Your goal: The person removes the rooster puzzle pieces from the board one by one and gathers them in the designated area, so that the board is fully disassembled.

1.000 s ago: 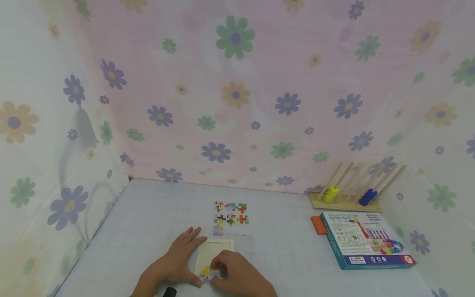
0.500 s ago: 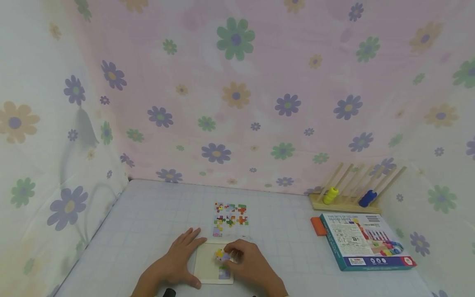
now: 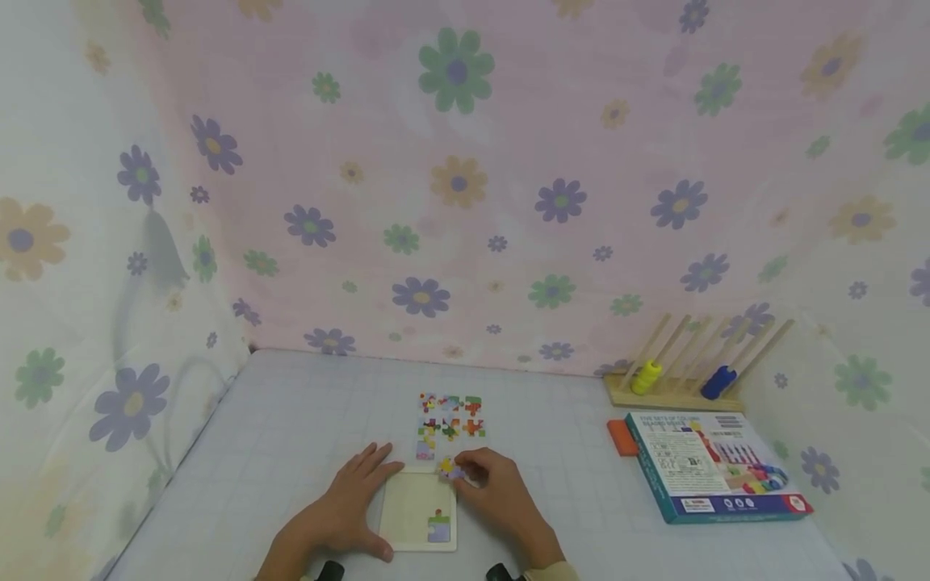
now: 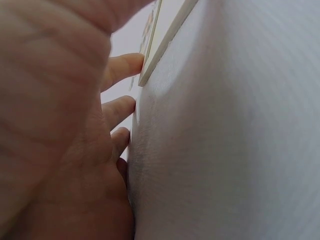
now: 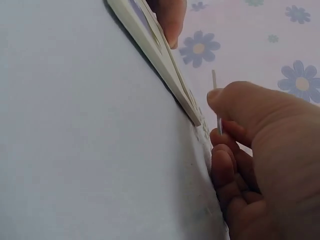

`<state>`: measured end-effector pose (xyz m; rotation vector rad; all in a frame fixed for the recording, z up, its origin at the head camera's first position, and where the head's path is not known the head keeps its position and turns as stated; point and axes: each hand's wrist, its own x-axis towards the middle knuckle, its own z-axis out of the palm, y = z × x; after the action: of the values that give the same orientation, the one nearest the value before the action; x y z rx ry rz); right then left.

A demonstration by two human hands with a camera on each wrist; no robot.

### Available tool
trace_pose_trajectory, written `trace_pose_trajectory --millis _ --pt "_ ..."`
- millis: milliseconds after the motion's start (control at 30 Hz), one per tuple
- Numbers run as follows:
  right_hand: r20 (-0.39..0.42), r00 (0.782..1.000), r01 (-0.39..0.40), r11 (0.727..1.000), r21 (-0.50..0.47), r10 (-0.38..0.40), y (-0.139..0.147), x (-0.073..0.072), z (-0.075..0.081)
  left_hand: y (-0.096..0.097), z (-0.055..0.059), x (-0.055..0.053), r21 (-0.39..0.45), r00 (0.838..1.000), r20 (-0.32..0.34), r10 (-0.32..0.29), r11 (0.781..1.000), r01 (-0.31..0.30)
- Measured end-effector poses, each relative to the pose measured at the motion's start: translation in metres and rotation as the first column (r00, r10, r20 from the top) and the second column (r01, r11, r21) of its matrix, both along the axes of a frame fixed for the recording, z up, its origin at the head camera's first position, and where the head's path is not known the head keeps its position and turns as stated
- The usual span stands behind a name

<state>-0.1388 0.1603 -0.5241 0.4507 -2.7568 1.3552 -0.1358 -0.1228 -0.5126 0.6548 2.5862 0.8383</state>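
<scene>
A shallow cream puzzle tray [image 3: 407, 508] lies on the table at the front. One puzzle piece [image 3: 439, 530], purple and green, sits in its lower right corner. My left hand [image 3: 347, 504] rests along the tray's left edge with fingers spread and fairly straight; in the left wrist view a fingertip [image 4: 131, 65] touches the tray's side. My right hand [image 3: 497, 492] pinches a yellow and purple puzzle piece [image 3: 447, 468] between thumb and finger above the tray's top right corner. Edge-on, that piece shows as a thin strip in the right wrist view. Beyond the tray lie several loose puzzle pieces [image 3: 450, 428] in rows.
A flat boxed bead set [image 3: 715, 468] lies at the right, with an orange block [image 3: 622, 438] against its left side. Behind it stands a wooden peg rack [image 3: 676, 395] with yellow and blue beads. Floral cloth [image 3: 450, 242] hangs around the table.
My right hand has lifted the yellow and purple piece from the tray's lower part and carried it up to the top right corner. My left hand has stayed at the tray's edge.
</scene>
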Motion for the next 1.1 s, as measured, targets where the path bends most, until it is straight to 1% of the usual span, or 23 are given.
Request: trace_pose_trajectory --millis 233,367,567,733,833,1000,1100 --pt "-0.036 0.999 0.011 0.999 0.035 -0.010 0.001 -0.009 -0.006 0.000 0.001 0.002 0.000 1.000 0.008 0.012 1.000 -0.012" --pt "-0.056 0.998 0.010 0.999 0.032 -0.009 0.001 -0.011 -0.007 0.000 0.002 0.003 -0.003 1.000 -0.004 0.012 1.000 -0.012" --pt "-0.091 0.996 0.021 0.997 0.074 -0.015 0.002 -0.015 -0.006 0.000 0.003 0.003 0.012 1.000 -0.024 0.004 1.000 -0.004" --pt "-0.108 0.994 0.030 0.993 0.117 -0.017 0.001 -0.018 -0.006 0.001 0.001 0.002 0.007 1.000 -0.004 0.016 1.000 -0.016" --pt "-0.128 0.992 0.031 0.990 0.140 -0.013 0.001 -0.020 -0.006 0.001 0.001 0.001 0.002 1.000 0.002 0.014 1.000 -0.014" --pt "-0.163 0.987 0.036 0.988 0.150 -0.011 0.001 -0.023 -0.009 0.002 0.002 0.000 -0.011 1.000 0.019 0.023 1.000 -0.022" --pt "-0.159 0.987 0.038 0.988 0.149 -0.014 0.000 -0.025 -0.011 0.003 0.003 0.000 -0.013 0.999 0.029 0.033 0.999 -0.032"
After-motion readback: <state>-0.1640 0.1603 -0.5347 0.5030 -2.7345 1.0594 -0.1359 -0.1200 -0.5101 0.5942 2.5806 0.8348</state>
